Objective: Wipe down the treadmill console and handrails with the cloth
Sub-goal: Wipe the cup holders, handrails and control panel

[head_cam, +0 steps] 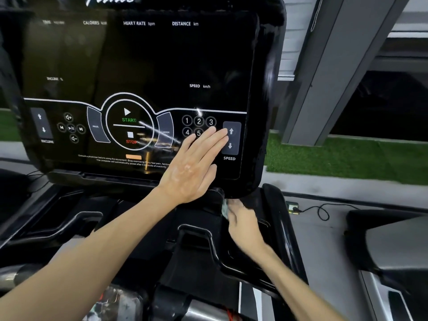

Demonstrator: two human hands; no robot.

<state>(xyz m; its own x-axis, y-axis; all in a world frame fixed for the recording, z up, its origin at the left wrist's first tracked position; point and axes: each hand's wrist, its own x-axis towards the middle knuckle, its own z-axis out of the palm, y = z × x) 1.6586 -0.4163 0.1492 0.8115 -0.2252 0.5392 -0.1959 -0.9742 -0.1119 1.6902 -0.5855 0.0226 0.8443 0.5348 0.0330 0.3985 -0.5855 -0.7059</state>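
Observation:
The black treadmill console (pixel 143 66) fills the upper left, its screen dark, with START/STOP, number keys and SPEED arrows printed along the bottom. My left hand (pixel 194 163) lies flat on the panel, fingers straight, with the fingertips over the number keys beside the SPEED arrows. My right hand (pixel 240 218) is blurred just below the console's lower right corner, above the black tray. Its fingers curl round a small pale grey-green cloth (pixel 225 208), most of which is hidden by the hand. A black handrail (pixel 278 218) runs down on the right of that hand.
Below the console are black tray recesses (pixel 196 239) and a metal bar (pixel 14 274) at lower left. A second machine (pixel 389 246) stands on the right. A cable and plug (pixel 298 208) lie on the grey floor, with green turf (pixel 347 158) and a grey pillar (pixel 324 77) behind.

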